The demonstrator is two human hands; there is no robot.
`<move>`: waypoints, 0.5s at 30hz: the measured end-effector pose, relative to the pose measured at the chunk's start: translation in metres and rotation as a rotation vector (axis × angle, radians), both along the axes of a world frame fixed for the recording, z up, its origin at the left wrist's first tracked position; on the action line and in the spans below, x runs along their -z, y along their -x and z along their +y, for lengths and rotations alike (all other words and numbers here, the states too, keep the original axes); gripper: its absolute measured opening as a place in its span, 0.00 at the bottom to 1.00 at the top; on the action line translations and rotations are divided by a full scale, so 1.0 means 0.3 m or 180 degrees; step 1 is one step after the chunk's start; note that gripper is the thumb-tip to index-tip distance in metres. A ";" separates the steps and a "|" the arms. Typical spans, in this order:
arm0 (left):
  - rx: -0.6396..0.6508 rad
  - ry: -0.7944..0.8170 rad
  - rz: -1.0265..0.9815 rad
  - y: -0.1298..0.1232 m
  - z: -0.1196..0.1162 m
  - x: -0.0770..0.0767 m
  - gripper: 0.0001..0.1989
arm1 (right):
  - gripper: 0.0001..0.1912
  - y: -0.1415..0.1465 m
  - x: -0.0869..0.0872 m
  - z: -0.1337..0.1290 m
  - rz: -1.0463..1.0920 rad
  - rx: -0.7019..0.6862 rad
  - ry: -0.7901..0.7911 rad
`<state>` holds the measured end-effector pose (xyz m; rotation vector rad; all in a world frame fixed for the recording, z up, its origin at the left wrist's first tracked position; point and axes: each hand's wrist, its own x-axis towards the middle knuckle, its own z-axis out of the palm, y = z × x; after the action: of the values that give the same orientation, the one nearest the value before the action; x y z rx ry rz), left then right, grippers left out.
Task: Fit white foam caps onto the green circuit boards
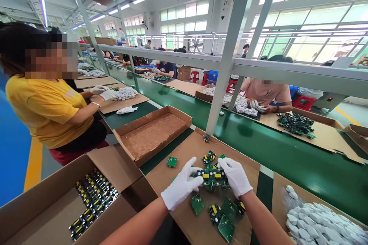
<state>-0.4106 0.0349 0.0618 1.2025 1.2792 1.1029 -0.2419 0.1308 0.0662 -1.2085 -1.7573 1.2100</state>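
Observation:
Both my hands wear white gloves and grip a panel of green circuit boards (212, 176) with yellow and black parts, held level above a cardboard sheet (184, 195). My left hand (184, 183) pinches the panel's left end between thumb and fingers. At the opposite end, my right hand (235, 178) has its fingers closed on the edge. Loose circuit boards lie around and under the panel: one green board (171, 162) to the left, another (197, 204) nearer me, and several in a front cluster (226, 228). The panel hides part of the boards beneath it.
An open carton (126, 203) at left holds rows of boards (96, 195). Beyond it sits a shallow cardboard tray (138, 157). White plastic pieces (319, 222) are heaped at right. A green conveyor belt (258, 141) and metal post (222, 69) stand ahead. Co-workers sit left and across.

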 end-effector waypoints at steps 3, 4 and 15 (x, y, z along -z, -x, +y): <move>-0.0264 0.0714 -0.0757 -0.036 0.017 0.007 0.28 | 0.16 0.014 -0.024 -0.013 -0.0080 -0.0089 -0.0238; -0.0433 0.0664 -0.0751 -0.048 0.020 0.006 0.24 | 0.16 0.020 -0.027 -0.019 -0.0110 -0.0095 -0.0257; -0.1030 0.0514 -0.1431 -0.078 0.051 0.041 0.22 | 0.29 0.008 -0.028 0.028 -0.0236 0.0060 -0.0154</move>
<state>-0.3871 0.0503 0.0494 0.5904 1.2015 1.3800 -0.2444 0.1392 0.0746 -1.2534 -1.8147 1.1185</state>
